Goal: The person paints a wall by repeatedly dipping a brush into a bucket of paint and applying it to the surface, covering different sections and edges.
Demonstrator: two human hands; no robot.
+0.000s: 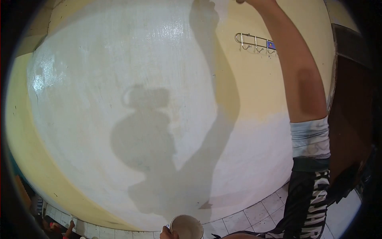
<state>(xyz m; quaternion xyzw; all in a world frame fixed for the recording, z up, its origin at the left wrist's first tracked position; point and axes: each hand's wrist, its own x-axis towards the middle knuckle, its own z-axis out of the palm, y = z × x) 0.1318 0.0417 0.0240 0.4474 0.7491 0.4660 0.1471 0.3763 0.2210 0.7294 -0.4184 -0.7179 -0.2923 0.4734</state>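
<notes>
From my feed, my left hand [168,233] sits at six o'clock on the bottom edge. Its fingers are curled against the left side of a round cup [186,227] and hold it upright, with the pale inside showing. My right arm [304,89] rises from four o'clock to about twelve-thirty, where the right hand [247,1] is cut off by the top edge. I cannot tell how far open it is, or whether it holds anything. Ahead is the wall [119,59], white and glossy in the middle, yellow at its edges. A metal hook rack [256,42] hangs at one o'clock, just left of the raised arm.
</notes>
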